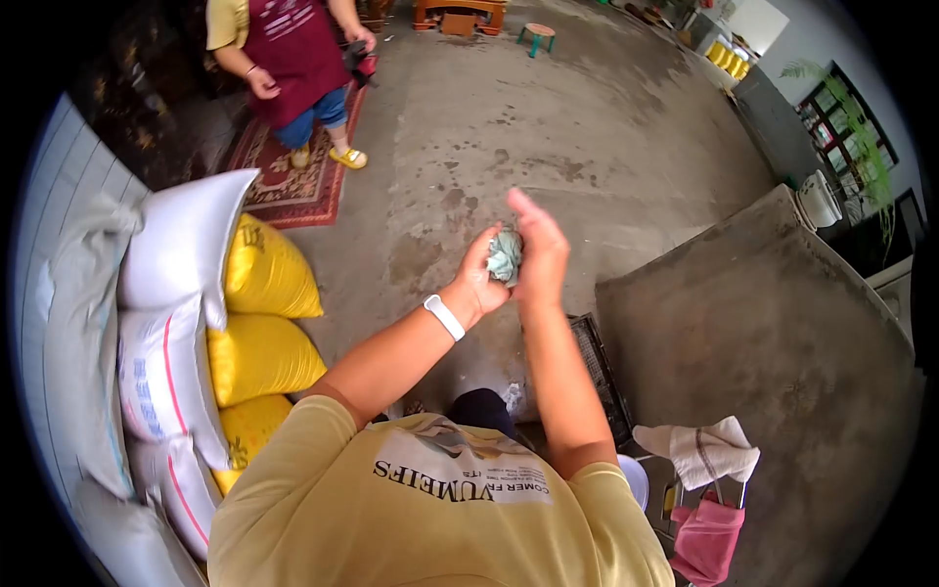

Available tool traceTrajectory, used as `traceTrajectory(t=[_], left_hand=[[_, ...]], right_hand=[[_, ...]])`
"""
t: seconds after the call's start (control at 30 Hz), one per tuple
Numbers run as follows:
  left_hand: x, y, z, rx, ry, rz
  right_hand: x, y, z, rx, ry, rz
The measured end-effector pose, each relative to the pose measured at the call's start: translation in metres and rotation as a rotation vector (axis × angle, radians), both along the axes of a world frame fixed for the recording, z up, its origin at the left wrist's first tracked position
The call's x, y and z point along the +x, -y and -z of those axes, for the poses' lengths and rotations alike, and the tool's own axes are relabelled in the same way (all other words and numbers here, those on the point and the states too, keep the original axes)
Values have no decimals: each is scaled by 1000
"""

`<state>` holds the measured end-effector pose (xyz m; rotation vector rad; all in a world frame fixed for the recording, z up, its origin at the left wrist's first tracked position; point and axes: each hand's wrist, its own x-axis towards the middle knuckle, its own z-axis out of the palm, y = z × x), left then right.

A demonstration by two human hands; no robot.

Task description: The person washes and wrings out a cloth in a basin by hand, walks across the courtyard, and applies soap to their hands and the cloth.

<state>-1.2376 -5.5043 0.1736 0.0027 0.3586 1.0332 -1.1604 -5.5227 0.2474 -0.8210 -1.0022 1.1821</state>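
Concrete floor (636,127), grey, marked with dark patches, extending ahead of both hands. Item one: pale green cloth (504,256), crumpled into a compact ball, situated between the two hands, above the floor. Item two: left hand (477,281), white band (445,318) just behind it, cupped about the cloth. Item three: right hand (543,256), fingers straight, palm facing the cloth from the other side; firmness of contact cannot be told. Condition, as judged: gathering of the cloth appears done, the bundle being compact and in hand; cloth neither spread out nor set down. Left of the hands: stacked white sacks (186,235) and yellow sacks (269,269). Ahead and left: one person in a maroon apron (291,49), standing on a red patterned rug (313,201). Well ahead: stool (537,30). Right: grey partition (743,293). Behind the right hand, to its right: dark crate (600,377); farther, white towel (696,452) and pink towel (706,543), hanging.
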Motion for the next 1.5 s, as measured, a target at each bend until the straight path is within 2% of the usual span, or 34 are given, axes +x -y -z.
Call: traceTrajectory(t=[0.03,0.07,0.13,0.17,0.2,0.27,0.3,0.33,0.4,0.47,0.53,0.57,0.67,0.8,0.87,0.9,0.93,0.97,1.0,1.07,1.13,1.17,1.2,1.23,1.27,1.33,1.4,1.47,1.5], left_hand=[[3,-17,-6,-1,389,20],[12,-38,-18,1,394,34],[31,-85,-32,-80,179,-44],[39,-114,-22,-25,174,-11],[49,-140,-13,-3,302,-12],[74,-188,-11,-36,99,9],[91,-206,-14,139,233,-26],[99,-230,-9,135,221,-22],[117,-278,-12,50,106,-26],[132,-323,-7,-13,150,-38],[145,-380,5,259,395,113],[153,-402,-1,203,284,39],[171,-461,-12,89,210,-6],[195,-545,-3,14,198,-18],[211,-582,0,51,183,-9],[223,-604,8,41,206,69],[233,-627,15,34,226,140],[241,-653,25,60,245,125],[247,-678,37,43,316,128],[252,-721,33,41,376,131],[244,-769,0,-74,-4,151],[244,-779,-31,-46,-66,142],[257,-803,-3,-37,-73,131],[279,-830,50,218,12,98],[298,-856,78,479,97,58],[327,-900,54,280,412,224],[348,-909,-8,-163,-106,197],[372,-947,-7,-65,-129,252],[378,-969,-6,-53,-47,287]], right_hand=[[20,-33,0,-42,-366,-8],[41,-63,1,-77,-731,-25],[78,-104,-5,-108,-999,-170],[88,-121,-8,-112,-1211,-322],[94,-139,-3,-116,-1214,-324],[98,-181,3,-345,-1414,-599],[101,-207,16,-340,-1379,-609],[109,-228,26,-256,-1249,-642],[132,-264,28,-266,-1175,-687],[162,-298,24,-273,-1119,-687],[194,-335,25,-286,-1056,-706],[210,-355,30,-315,-1037,-671],[246,-417,41,-349,-1012,-573],[264,-513,29,-204,-871,-372],[254,-571,25,-83,132,-43],[250,-601,36,-114,399,22],[244,-632,50,281,1164,317],[235,-646,40,261,1434,373],[237,-669,44,293,1447,366],[244,-717,62,148,1078,288],[244,-753,54,246,1039,348],[246,-764,52,313,1014,397],[249,-781,50,325,1004,393],[256,-802,47,335,993,395],[266,-824,45,351,985,392],[300,-879,50,364,1023,367],[336,-932,60,63,767,414],[374,-987,73,63,696,402],[390,-1008,75,42,633,403]])
